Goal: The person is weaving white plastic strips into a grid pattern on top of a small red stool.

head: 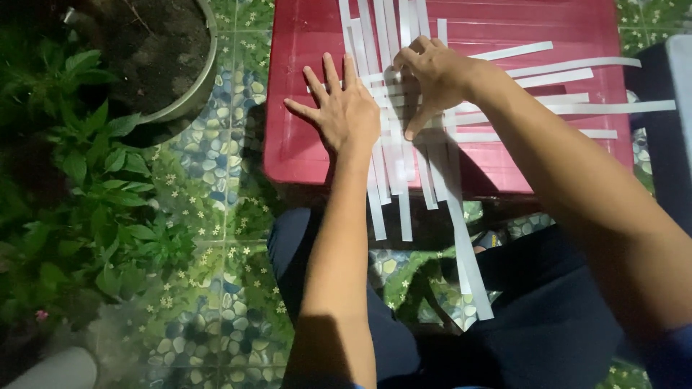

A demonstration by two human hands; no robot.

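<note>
left hand (344, 108) flat, fingers spread, on paper strips (404, 155) (woven) | right hand (432, 72) pinching one

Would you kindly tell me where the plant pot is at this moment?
In the head view, the plant pot sits at the upper left on the patterned floor tiles, left of the red plastic surface, above leafy green plants.

The left hand (344, 108) is being held flat, palm down, with its fingers spread and pointing away from the body. The right hand (432, 75) is being kept just beside the left fingertips, its fingers curled inward and its thumb stretched down. Both forearms are being extended forward, bare.
</note>
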